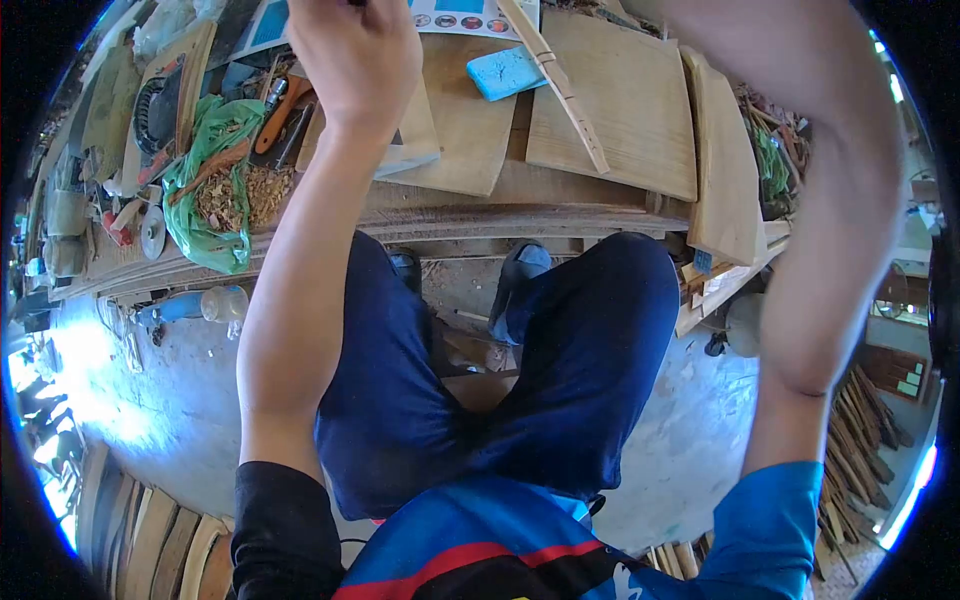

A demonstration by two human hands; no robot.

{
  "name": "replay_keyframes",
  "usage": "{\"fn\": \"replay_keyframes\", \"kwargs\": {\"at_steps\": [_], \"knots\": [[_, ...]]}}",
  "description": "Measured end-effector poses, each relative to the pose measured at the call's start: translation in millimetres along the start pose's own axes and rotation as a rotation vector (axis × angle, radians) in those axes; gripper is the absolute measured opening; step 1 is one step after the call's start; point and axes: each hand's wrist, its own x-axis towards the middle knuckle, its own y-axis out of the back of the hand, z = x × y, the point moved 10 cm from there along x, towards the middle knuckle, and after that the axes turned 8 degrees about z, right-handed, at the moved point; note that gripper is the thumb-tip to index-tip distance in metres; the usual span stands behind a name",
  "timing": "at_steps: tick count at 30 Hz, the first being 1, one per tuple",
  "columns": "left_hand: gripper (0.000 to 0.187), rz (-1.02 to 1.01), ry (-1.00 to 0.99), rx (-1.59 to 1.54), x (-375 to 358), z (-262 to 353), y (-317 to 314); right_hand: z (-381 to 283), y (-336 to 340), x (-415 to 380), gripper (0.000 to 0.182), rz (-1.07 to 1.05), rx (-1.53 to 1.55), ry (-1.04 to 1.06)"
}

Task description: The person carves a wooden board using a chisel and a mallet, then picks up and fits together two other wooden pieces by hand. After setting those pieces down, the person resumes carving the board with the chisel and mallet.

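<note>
My left hand (355, 60) is raised over the workbench at the top of the view. Its back faces me, and its fingers are cut off by the upper edge, so what it holds, if anything, is hidden. Below it, partly behind my wrist, is a pale board (415, 130). My right forearm reaches up at the right, but its hand is out of the frame. Between the arms, a thin notched wooden strip (570, 100) lies slanted across a wide board (625, 110), beside a light blue block (500, 73). A printed sheet (465, 20) lies behind them.
A green plastic bag (222, 245) with wood shavings and an orange-handled tool (282, 115) lie left on the bench. A curved wooden piece (728, 160) stands at the bench's right. Wood strips (850, 440) are stacked on the floor at right, with more pieces (150, 540) at lower left.
</note>
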Motion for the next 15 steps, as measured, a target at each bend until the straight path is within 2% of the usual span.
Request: {"fn": "replay_keyframes", "kwargs": {"at_steps": [2,4,7,10,11,14,15], "knots": [[0.038,-0.026,0.025,0.011,-2,1,-1,-40,7,6,0.052,-0.088,-0.025,0.084],[0.037,-0.125,0.179,0.027,1,7,-4,-76,18,18,0.050,-0.156,-0.035,0.157],[0.036,-0.098,0.231,-0.083,-1,2,-3,-110,8,12,0.049,-0.220,-0.027,0.195],[0.033,-0.041,0.112,-0.057,0,0,-1,-134,-12,2,0.047,-0.249,-0.017,0.206],[0.035,-0.103,0.210,-0.019,0,0,0,-141,-17,2,0.047,-0.258,-0.008,0.218],[0.040,-0.128,0.051,0.059,4,0,1,-158,-28,3,0.046,-0.270,-0.001,0.226],[0.041,-0.098,0.078,0.022,3,0,1,-164,-28,1,0.045,-0.269,-0.001,0.234]]}}
